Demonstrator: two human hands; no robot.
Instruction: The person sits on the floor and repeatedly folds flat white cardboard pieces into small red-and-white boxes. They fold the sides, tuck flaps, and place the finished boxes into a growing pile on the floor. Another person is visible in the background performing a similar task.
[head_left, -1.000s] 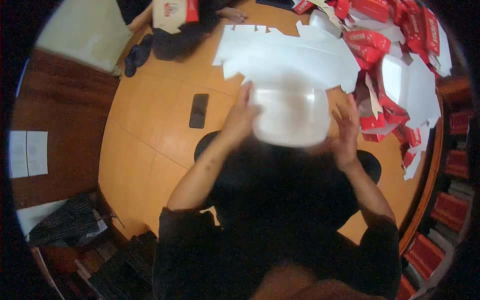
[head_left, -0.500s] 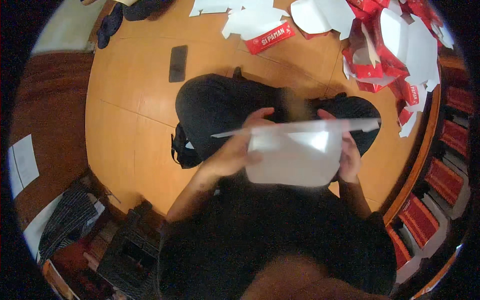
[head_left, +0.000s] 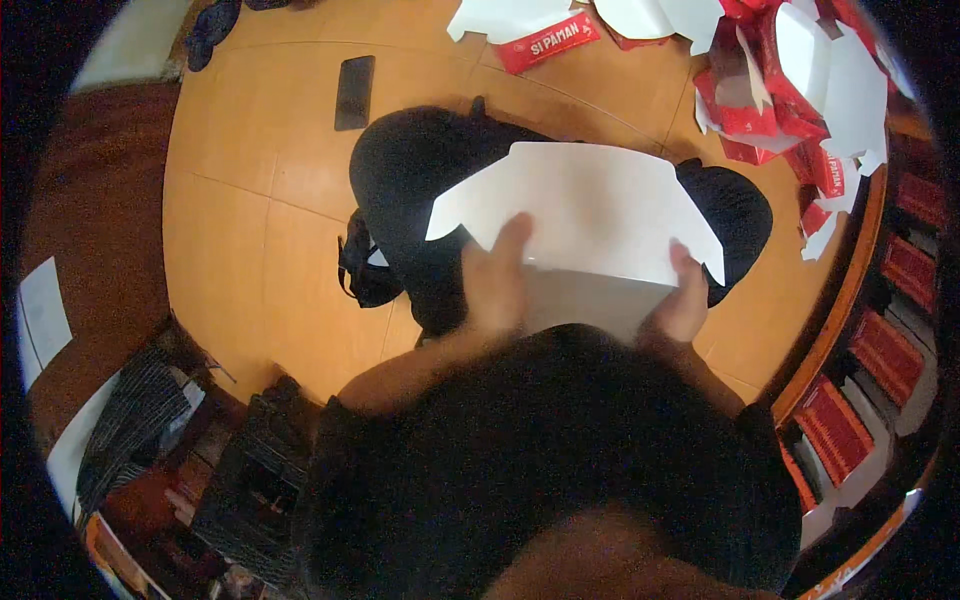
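Head: left hand [head_left: 497, 280], right hand [head_left: 682, 300] gripping white carton blank [head_left: 590, 205].

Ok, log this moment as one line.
left hand: grips flat white die-cut cardboard blank | right hand: grips same blank | blank: over lap

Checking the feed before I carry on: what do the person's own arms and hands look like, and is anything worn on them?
Both hands are bare: no gloves, and no rings or watch that can be made out, though the picture is blurred. The left hand leads back along a bare forearm to a dark, black-looking short sleeve near the elbow. The right hand shows only briefly before the dark top hides its arm.
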